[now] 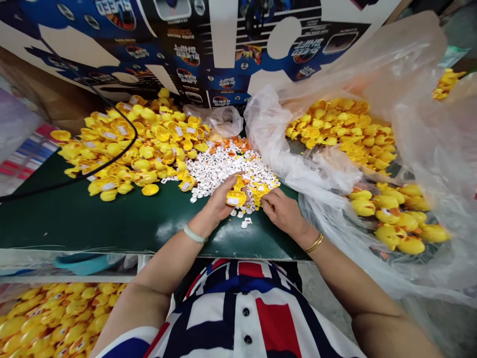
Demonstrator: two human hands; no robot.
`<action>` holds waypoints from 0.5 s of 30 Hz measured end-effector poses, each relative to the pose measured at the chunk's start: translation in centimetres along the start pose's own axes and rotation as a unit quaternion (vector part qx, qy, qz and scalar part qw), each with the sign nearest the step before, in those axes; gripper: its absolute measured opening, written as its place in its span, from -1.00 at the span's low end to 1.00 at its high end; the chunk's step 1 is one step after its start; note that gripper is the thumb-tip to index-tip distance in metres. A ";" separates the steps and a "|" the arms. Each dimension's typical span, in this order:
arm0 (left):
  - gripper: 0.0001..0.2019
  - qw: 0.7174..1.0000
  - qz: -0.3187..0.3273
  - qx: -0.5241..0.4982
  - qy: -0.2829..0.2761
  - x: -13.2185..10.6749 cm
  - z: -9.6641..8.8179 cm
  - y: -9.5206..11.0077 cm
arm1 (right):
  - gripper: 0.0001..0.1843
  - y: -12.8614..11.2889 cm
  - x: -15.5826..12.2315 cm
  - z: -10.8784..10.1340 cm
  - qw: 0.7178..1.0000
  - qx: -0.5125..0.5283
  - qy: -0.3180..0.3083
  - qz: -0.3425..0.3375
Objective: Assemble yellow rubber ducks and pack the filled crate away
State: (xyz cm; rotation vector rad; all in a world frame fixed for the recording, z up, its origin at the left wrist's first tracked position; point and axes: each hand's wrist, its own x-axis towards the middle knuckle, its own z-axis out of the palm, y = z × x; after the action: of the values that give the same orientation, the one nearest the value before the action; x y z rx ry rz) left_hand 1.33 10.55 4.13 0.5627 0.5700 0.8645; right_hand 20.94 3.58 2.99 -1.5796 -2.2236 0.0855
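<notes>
My left hand [222, 200] is closed around a hollow yellow plastic duck shell [236, 198], its open inside turned up with a whitish patch showing. At the small yellow pieces [258, 191], my right hand [282, 211] has its fingers pressed together; anything between them is too small or hidden to make out. A heap of small white pieces with dark dots [214, 171] lies just beyond both hands, with some orange pieces [236, 145] at its back. A few white pieces [246, 223] lie on the green tabletop [179, 223] between my wrists.
Many yellow shells [137, 144] are piled at the left, crossed by a black cable [122, 154]. Clear plastic bags [320, 184] spread on the right around more shells [346, 129] and assembled ducks [395, 214]. Printed cardboard [194, 59] stands behind. More ducks [55, 318] fill a lower container.
</notes>
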 end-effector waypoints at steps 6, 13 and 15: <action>-0.56 0.996 0.026 -0.035 0.080 0.1 -0.2 -0.9 | -0.74 -2.4 0.4 1.0 0.987 0.038 0.044 -0.153; -0.61 0.989 0.020 -0.041 0.143 -0.5 -0.1 -1.1 | -0.68 -2.6 1.0 1.6 0.975 0.004 -0.001 -0.224; -0.61 0.987 0.016 -0.050 0.151 -0.6 0.0 -1.0 | -0.67 -2.8 0.8 1.7 0.975 0.002 -0.006 -0.222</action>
State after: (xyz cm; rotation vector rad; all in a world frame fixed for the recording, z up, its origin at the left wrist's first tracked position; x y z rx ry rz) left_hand 1.49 9.52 3.61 0.3527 0.7891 1.0115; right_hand 17.63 3.67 2.44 -1.0455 -2.5240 -0.0304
